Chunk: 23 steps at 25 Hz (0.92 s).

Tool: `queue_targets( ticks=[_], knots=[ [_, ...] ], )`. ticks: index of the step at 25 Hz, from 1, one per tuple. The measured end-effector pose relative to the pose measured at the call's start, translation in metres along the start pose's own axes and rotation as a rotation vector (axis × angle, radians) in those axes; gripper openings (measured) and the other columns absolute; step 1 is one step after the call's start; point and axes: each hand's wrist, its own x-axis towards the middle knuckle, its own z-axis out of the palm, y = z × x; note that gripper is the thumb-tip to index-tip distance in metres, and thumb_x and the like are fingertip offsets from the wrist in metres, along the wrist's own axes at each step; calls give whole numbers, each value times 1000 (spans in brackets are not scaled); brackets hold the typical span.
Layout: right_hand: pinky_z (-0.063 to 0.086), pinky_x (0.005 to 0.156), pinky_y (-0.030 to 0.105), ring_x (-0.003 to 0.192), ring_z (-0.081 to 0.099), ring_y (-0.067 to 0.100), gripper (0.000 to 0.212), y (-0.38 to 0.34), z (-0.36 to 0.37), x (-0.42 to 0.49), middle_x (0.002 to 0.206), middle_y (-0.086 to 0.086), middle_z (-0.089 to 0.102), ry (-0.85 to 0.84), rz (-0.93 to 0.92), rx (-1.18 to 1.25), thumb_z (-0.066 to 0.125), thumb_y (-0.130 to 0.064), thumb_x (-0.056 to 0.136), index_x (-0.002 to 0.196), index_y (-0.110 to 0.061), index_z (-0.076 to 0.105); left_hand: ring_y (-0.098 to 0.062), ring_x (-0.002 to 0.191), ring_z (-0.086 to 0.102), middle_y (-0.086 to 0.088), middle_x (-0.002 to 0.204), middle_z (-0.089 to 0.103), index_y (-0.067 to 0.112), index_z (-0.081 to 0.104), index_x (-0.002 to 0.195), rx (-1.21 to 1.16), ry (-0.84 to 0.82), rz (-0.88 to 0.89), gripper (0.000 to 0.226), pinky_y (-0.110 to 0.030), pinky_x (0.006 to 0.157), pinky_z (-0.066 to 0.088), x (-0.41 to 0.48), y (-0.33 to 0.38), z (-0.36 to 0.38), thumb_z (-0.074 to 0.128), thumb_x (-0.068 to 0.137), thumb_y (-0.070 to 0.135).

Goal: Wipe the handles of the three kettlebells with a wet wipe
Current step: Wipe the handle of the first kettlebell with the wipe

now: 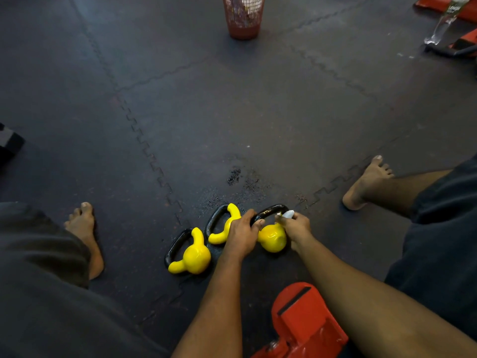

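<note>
Three yellow kettlebells with black handles lie in a row on the dark floor mat. The left kettlebell [192, 255] and the middle kettlebell [222, 231] lie untouched on their sides. My left hand [242, 235] grips the left end of the black handle [271, 211] of the right kettlebell [272, 239]. My right hand [295, 227] pinches a small white wet wipe [287, 214] against the right end of that same handle. My left hand partly hides the middle kettlebell's body.
A red mesh bin [244, 16] stands far ahead. A red bench part [307, 321] sits close below my arms. Red equipment and a clear bottle [445, 21] are at the far right. My bare feet [85, 233] [369, 182] rest on either side.
</note>
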Motion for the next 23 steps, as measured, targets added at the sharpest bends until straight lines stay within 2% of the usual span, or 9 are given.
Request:
queue_targets(
  ticks=[2, 5, 8, 10, 13, 15, 17, 23],
  knots=[
    [53, 80, 39, 93, 65, 34, 18, -3, 6, -5, 100, 20, 70, 189, -50, -247, 73, -22, 82, 91, -7, 69, -29, 85, 60, -14, 90, 68, 14, 57, 100, -1, 8, 1, 19, -36, 72, 46, 0, 1, 1, 55, 94, 33],
    [52, 80, 37, 96, 66, 36, 28, -1, 17, -25, 104, 19, 70, 375, -164, -284, 74, -22, 81, 105, -9, 70, -28, 86, 60, -13, 91, 68, 15, 56, 101, -7, 9, 0, 19, -33, 71, 44, -1, 1, 2, 55, 95, 32],
    [49, 76, 34, 95, 65, 34, 30, 0, 15, -21, 102, 17, 70, 313, -147, -229, 75, -25, 80, 106, -9, 71, -29, 85, 59, -15, 90, 67, 14, 57, 101, -5, 16, -17, 19, -34, 69, 44, -1, 0, 3, 55, 95, 32],
    [47, 71, 35, 88, 64, 30, 26, -3, 6, -7, 93, 15, 70, 164, -104, -176, 76, -27, 80, 94, -6, 71, -31, 85, 59, -16, 88, 67, 12, 57, 98, -9, 27, -35, 20, -36, 70, 44, 0, 1, 3, 55, 95, 32],
    [54, 79, 43, 87, 65, 31, 23, -2, -3, 3, 94, 20, 70, -39, -61, -75, 75, -20, 81, 90, -1, 68, -33, 85, 60, -18, 89, 67, 10, 57, 98, -11, 27, -43, 21, -37, 70, 43, 2, 2, 3, 54, 95, 31],
    [54, 79, 44, 85, 64, 30, 15, -1, -1, 4, 93, 20, 70, -6, -59, -93, 76, -17, 79, 83, -6, 66, -34, 87, 60, -18, 90, 68, 9, 56, 98, -2, 31, -31, 21, -38, 72, 45, 2, 2, 4, 54, 96, 30],
    [53, 73, 38, 80, 62, 27, 15, -1, 2, 2, 86, 15, 70, 107, -79, -138, 78, -20, 75, 78, -10, 67, -35, 88, 60, -17, 90, 68, 8, 56, 97, 9, 41, -24, 20, -43, 75, 47, 3, 1, 6, 51, 97, 28],
    [41, 64, 25, 71, 58, 19, 14, -16, -13, 5, 73, 3, 66, 313, -177, -43, 81, -16, 70, 82, -12, 73, -36, 90, 60, -17, 92, 69, 9, 55, 98, -24, 38, 6, 20, -48, 77, 47, 28, 14, 22, 47, 99, 27]
  ],
)
